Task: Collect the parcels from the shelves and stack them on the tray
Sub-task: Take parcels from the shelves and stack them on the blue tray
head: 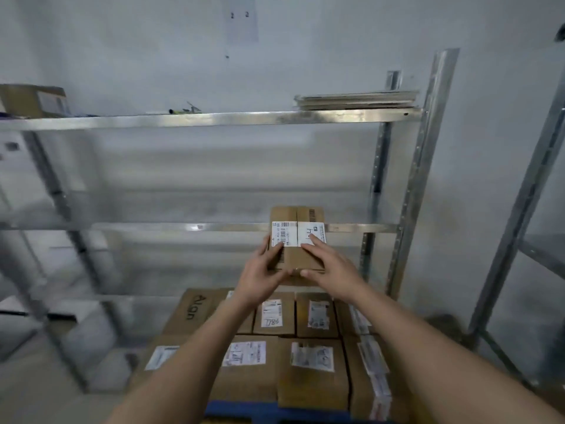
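Note:
A small brown cardboard parcel [296, 218] with a white label on top is held between both my hands in front of the middle shelf [153, 227]. My left hand [263, 270] grips its left side, thumb under the near edge. My right hand [328, 267] lies on its right side with fingers across the label. Below my forearms several labelled brown parcels [312, 365] are stacked tightly together on a blue tray [244, 408], of which only the near edge shows.
A metal rack stands against the white wall. Its top shelf [214, 119] carries a brown box [33, 101] at the left, small items in the middle and flat packets [357, 99] at the right. A second rack's upright [519, 215] stands at the right.

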